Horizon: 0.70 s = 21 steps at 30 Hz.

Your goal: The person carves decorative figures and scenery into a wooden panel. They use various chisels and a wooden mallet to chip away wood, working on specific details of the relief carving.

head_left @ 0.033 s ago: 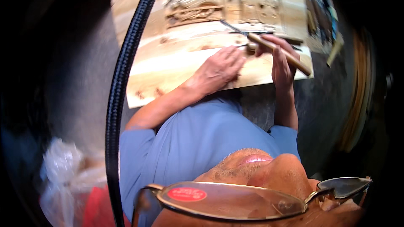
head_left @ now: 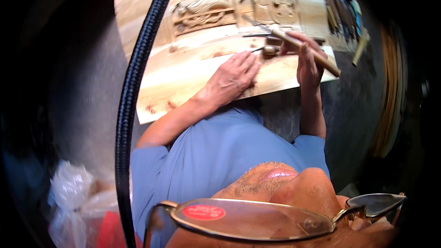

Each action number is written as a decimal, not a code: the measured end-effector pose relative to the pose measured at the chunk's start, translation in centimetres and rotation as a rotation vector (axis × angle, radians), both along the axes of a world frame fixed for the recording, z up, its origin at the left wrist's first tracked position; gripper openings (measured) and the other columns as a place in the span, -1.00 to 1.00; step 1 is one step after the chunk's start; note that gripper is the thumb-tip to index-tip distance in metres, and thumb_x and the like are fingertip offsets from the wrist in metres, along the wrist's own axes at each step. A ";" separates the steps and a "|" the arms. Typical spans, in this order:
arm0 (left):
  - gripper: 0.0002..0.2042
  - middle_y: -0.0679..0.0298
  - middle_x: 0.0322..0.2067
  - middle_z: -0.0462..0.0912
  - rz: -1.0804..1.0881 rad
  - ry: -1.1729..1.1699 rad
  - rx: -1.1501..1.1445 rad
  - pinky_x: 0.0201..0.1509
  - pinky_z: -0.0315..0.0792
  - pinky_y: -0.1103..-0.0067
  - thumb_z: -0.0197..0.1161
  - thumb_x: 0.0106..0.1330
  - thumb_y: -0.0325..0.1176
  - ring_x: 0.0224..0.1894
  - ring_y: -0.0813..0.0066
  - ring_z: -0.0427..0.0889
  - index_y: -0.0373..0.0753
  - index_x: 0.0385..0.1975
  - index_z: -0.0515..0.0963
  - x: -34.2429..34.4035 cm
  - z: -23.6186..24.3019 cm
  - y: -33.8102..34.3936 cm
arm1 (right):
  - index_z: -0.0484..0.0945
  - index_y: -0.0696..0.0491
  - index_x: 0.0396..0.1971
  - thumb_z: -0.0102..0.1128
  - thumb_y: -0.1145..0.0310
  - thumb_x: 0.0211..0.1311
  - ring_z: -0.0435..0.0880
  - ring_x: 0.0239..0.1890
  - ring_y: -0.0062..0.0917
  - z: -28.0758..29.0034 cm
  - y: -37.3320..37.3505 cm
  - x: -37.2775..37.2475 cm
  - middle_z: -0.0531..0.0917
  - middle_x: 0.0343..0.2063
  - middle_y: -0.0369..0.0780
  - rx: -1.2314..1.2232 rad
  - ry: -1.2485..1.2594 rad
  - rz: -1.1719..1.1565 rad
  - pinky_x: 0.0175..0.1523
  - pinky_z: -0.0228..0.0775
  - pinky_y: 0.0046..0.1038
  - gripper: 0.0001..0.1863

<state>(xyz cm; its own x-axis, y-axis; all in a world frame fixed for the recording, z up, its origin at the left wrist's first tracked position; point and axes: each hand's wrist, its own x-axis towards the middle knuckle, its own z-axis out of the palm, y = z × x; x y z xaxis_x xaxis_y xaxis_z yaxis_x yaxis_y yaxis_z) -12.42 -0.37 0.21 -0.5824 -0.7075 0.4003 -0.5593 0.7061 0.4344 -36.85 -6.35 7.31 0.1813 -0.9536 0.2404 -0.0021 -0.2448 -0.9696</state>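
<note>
My right hand (head_left: 310, 66) is closed around the long wooden handle of a carving chisel (head_left: 330, 65). The chisel's metal blade points away to the upper left, above the board, and is slightly blurred. My left hand (head_left: 232, 77) lies palm down with fingers stretched on the pale wooden board (head_left: 177, 77), near its front edge. Just past those fingertips rests another tool with a short rounded wooden handle (head_left: 270, 50). Farther back, the board bears carved relief panels (head_left: 206, 17) with curved shapes and straight borders.
Several long-handled carving tools (head_left: 342, 18) lie in a row at the board's far right. A pale wooden piece (head_left: 361, 48) sticks out there. A black braided cable (head_left: 138, 69) crosses the view on the left. Plastic bags (head_left: 71, 186) stand at lower left, and curved wooden strips (head_left: 390, 92) at right.
The board and its tools have shifted slightly left in the picture. My right hand still holds the chisel, and my left hand stays flat on the board.
</note>
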 end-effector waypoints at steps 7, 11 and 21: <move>-0.52 -0.04 0.29 0.62 -0.030 -0.092 0.025 0.49 0.47 0.18 0.47 0.36 -0.24 0.40 -0.07 0.56 -0.36 0.20 0.62 0.0 1.4 0.0 | 0.73 0.17 0.21 0.19 -0.04 0.68 0.90 -0.14 -0.41 1.1 -8.5 -16.1 0.88 -0.14 -0.09 -0.247 0.222 -0.628 0.03 0.75 -0.40 -0.45; -0.51 -0.04 0.28 0.63 -0.043 -0.097 0.036 0.44 0.50 0.18 0.49 0.34 -0.26 0.37 -0.08 0.59 -0.35 0.21 0.62 0.2 2.0 -0.3 | 0.72 0.13 0.25 0.20 -0.06 0.66 0.91 -0.07 -0.44 -1.3 -12.3 -23.8 0.88 -0.08 -0.12 -0.080 0.098 -0.730 0.04 0.73 -0.43 -0.45; -0.51 -0.10 0.24 0.68 0.020 -0.077 0.119 0.30 0.59 0.17 0.51 0.31 -0.27 0.24 -0.11 0.68 -0.34 0.20 0.63 -2.1 4.2 -2.0 | 0.81 0.01 0.12 0.24 -0.08 0.65 0.85 -0.10 -0.65 -4.5 -26.8 -27.9 0.90 -0.14 -0.29 0.056 0.146 -0.463 0.04 0.56 -0.60 -0.53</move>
